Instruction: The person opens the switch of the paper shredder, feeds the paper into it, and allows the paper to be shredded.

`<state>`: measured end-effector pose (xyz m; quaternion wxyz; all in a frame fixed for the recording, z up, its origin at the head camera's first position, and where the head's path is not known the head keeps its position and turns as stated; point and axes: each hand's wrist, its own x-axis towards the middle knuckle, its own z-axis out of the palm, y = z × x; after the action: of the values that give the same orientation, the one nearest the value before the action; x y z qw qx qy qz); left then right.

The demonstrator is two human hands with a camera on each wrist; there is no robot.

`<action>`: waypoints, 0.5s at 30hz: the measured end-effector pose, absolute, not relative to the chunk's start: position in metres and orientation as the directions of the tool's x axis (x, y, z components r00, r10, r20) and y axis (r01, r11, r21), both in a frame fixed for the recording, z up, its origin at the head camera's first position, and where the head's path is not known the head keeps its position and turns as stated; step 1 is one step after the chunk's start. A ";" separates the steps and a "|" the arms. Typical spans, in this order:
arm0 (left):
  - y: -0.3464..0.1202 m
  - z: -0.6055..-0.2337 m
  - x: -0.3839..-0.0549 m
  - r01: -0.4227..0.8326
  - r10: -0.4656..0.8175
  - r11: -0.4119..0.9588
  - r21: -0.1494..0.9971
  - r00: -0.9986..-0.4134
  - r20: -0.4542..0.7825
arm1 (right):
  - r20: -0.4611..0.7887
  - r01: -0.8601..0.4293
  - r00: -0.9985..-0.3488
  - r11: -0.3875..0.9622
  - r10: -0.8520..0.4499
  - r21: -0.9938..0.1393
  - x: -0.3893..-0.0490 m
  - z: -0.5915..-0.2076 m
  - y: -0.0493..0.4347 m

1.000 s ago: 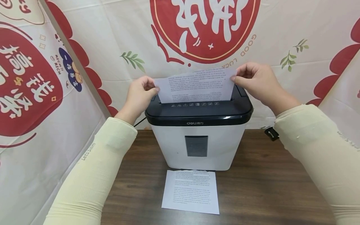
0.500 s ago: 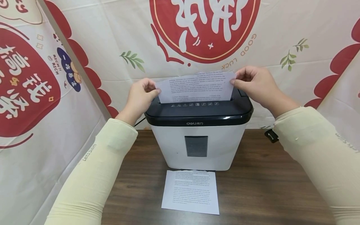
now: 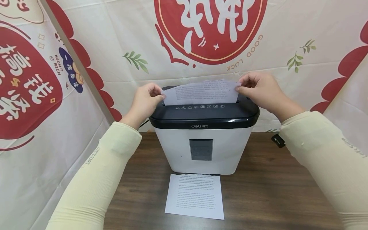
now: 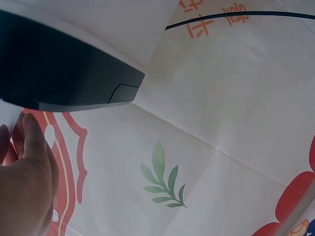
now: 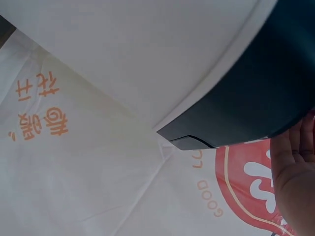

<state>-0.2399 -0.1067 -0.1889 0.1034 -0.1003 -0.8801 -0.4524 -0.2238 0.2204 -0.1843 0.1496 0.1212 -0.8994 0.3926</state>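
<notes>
A printed sheet of paper (image 3: 201, 92) stands in the slot of a paper shredder (image 3: 201, 127), its lower part hidden inside. My left hand (image 3: 146, 101) pinches the sheet's left edge between thumb and fingers, just above the black lid. At the opposite edge, my right hand (image 3: 260, 91) pinches the paper near its upper right corner. In the left wrist view, the left hand (image 4: 29, 172) shows beside the shredder's dark lid (image 4: 59, 64). The right wrist view has the right hand (image 5: 295, 172) at the far right, by the lid.
A second printed sheet (image 3: 194, 198) with a torn upper edge lies on the wooden table (image 3: 273, 191) in front of the shredder. Behind stands a printed cloth backdrop (image 3: 115, 38). A small black object (image 3: 278, 140) lies by the right sleeve, and a dark cable (image 4: 236, 15) runs behind the shredder.
The sheet has sunk lower into the shredder slot, so less of it shows. Both hands have come down slightly with it, still pinching its edges.
</notes>
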 end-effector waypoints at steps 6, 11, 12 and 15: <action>-0.108 -0.194 -0.243 0.281 0.110 0.601 0.748 -0.956 0.271 | 0.348 -0.350 -0.924 0.707 -0.155 -0.615 -0.226 -0.190 0.219; -0.107 -0.197 -0.244 0.264 0.114 0.620 0.739 -0.962 0.248 | 0.294 -0.326 -0.938 0.750 -0.181 -0.576 -0.226 -0.194 0.219; -0.106 -0.197 -0.245 0.261 0.114 0.624 0.737 -0.963 0.245 | 0.286 -0.321 -0.940 0.756 -0.184 -0.570 -0.226 -0.195 0.219; -0.104 -0.198 -0.246 0.256 0.115 0.641 0.724 -0.964 0.240 | 0.276 -0.313 -0.944 0.768 -0.184 -0.559 -0.226 -0.196 0.218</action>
<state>-0.2456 -0.1042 -0.1981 0.0860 -0.1030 -0.9016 -0.4113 -0.2259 0.2181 -0.1962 0.1028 0.1329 -0.9345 0.3138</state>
